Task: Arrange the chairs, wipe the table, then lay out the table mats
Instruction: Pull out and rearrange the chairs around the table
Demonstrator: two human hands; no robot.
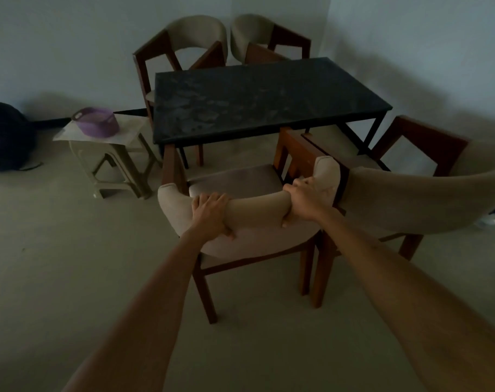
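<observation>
Gripping: both hands are clamped on the curved padded backrest of the near chair [240, 210], centre of the frame
Left hand [211, 212]: fingers curled over the top of the backrest, thumb down the outer side, left of centre
Right hand [304, 200]: wrapped round the backrest too, just right of centre, fingers over the top edge
Near chair: wooden legs, beige seat, front tucked up close to the near edge of the table
Table [263, 97]: dark mottled top, black legs, sits upper centre; surface looks smudgy
Second chair [410, 199]: right side of the frame, its backrest touching or nearly touching the near chair, can't quite tell
Far chairs: one at upper centre-left [184, 49], another just right of it [266, 38], both behind the table by the wall
Stool [113, 154]: pale, left of the table, with a purple basket [97, 121] on top
Dark bag [6, 137]: on the floor at the far left edge
Mats: couldn't spot any for sure, too dim
</observation>
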